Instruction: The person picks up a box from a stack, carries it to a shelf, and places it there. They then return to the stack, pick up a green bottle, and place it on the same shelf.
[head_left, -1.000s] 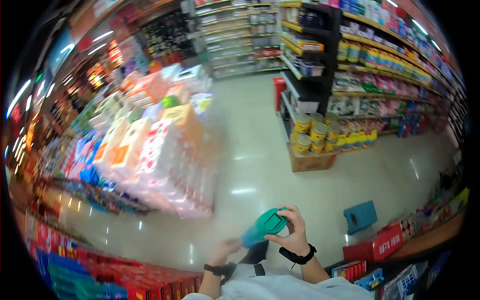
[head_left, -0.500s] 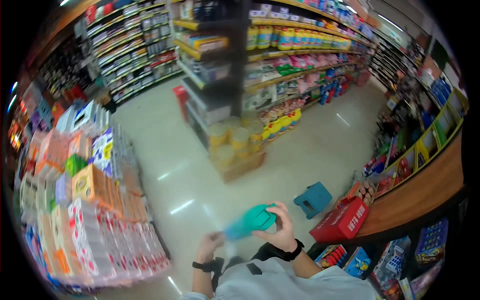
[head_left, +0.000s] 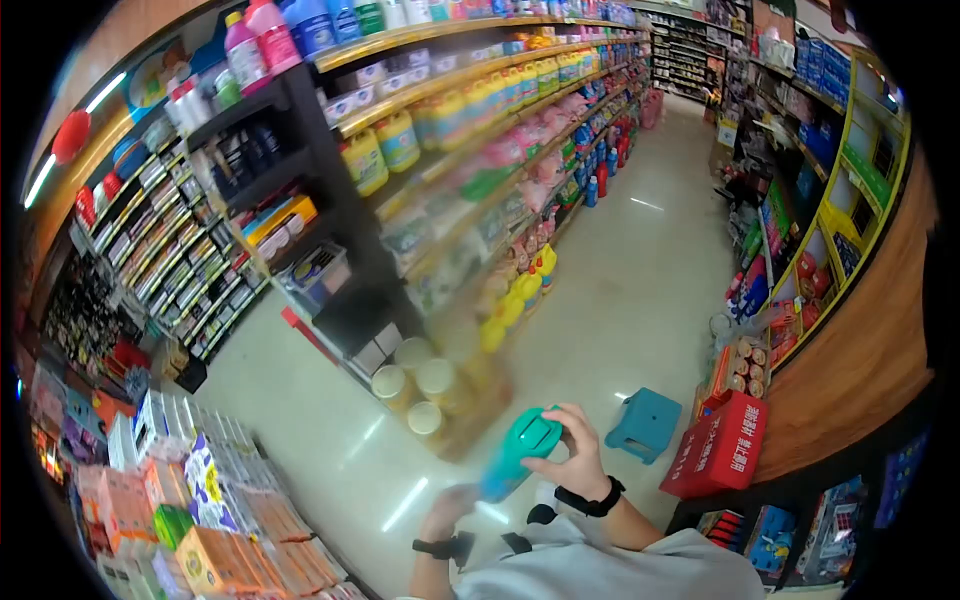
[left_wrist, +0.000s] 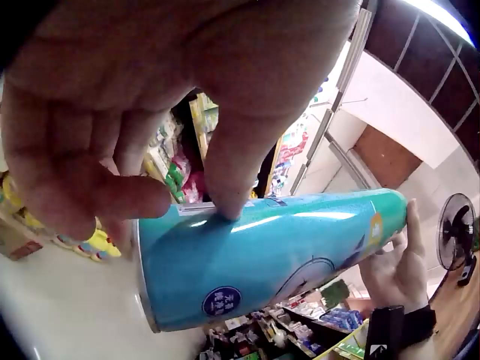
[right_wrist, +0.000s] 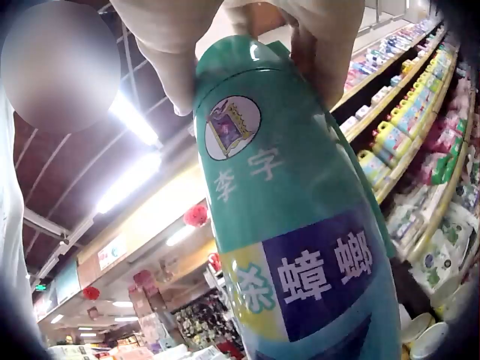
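Note:
A teal-and-blue aerosol spray can (head_left: 519,450) with a green cap is held in front of the body. The right hand (head_left: 578,447) grips it at the cap end, thumb and fingers on opposite sides. White and dark-blue Chinese lettering and a round emblem mark the spray can (right_wrist: 292,225) in the right wrist view. At the base end is the left hand (head_left: 450,512), blurred in the head view. In the left wrist view one digit of the left hand (left_wrist: 150,97) touches the can's side, another tip overlaps the base rim, and the other fingers hang loosely beyond it.
A blue plastic stool (head_left: 645,425) stands on the floor beside a red box (head_left: 715,445). Capped tins (head_left: 428,390) are stacked at the shelf end. Packaged tissue (head_left: 220,555) is piled at lower left. Shelves of bottles (head_left: 480,95) line the aisle.
The view has swung right: the tissue pile slid left, and the bottle shelves and aisle came to the middle. Both hands stay at the spray can, the right on the cap end.

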